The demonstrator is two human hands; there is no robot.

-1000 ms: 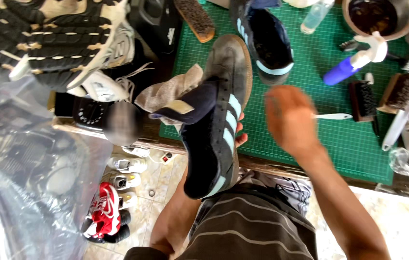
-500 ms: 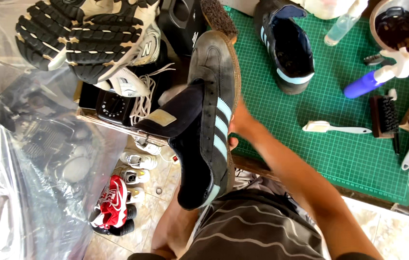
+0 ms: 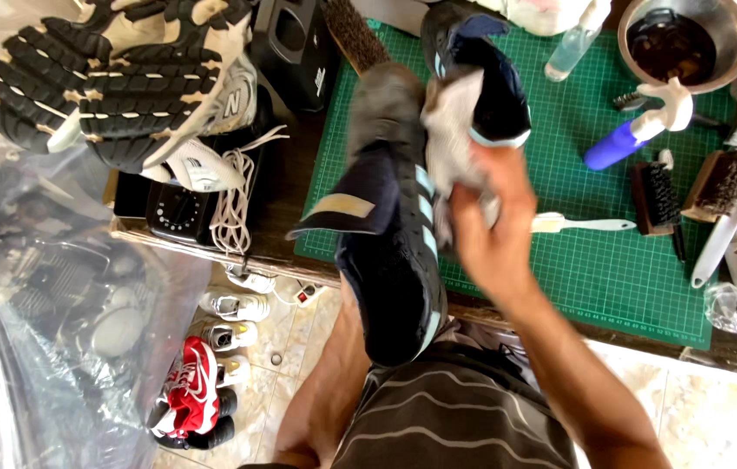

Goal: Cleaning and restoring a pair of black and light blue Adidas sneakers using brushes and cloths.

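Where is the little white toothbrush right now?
The white toothbrush lies flat on the green cutting mat, just right of the right hand, below the blue spray bottle and left of a dark-bristled brush.

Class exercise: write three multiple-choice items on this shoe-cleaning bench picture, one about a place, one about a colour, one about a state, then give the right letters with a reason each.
1. Where does the white toothbrush lie?
A. on the green mat
B. on the floor
C. in the metal bowl

2. What colour is the spray bottle's body?
A. red
B. blue
C. yellow

3. What is the right hand doing?
A. resting empty
B. pressing a pale cloth against the dark shoe
C. gripping a brush

Answers: A, it lies flat on the mat's grid; B, blue below a white trigger head; B, the cloth is bunched between hand and shoe.
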